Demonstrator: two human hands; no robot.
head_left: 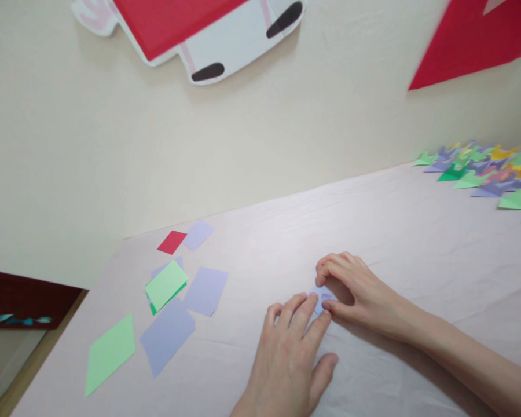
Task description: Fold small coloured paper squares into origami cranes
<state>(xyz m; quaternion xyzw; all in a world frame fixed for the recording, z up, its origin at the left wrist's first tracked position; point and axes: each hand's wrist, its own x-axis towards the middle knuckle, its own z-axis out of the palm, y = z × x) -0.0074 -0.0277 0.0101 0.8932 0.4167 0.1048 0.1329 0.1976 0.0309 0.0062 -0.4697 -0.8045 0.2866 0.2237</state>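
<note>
A small piece of folded purple paper (316, 296) lies on the table, partly hidden by my fingers. My left hand (289, 353) lies palm down with its fingers spread flat, the fingertips on the paper's near side and the thumb off to the right. My right hand (349, 284) is curled at the paper's right side. Its thumb tip rests on a fold, and its index fingertip is at the far edge, so the paper is between them.
To the left lie loose purple sheets (167, 336), green sheets (110, 354) and a red sheet (172, 242). Several folded paper pieces (481, 174) stand in rows at the far right. A wall (243, 150) with red and white cut-out decorations (226, 52) rises behind the table (260, 243).
</note>
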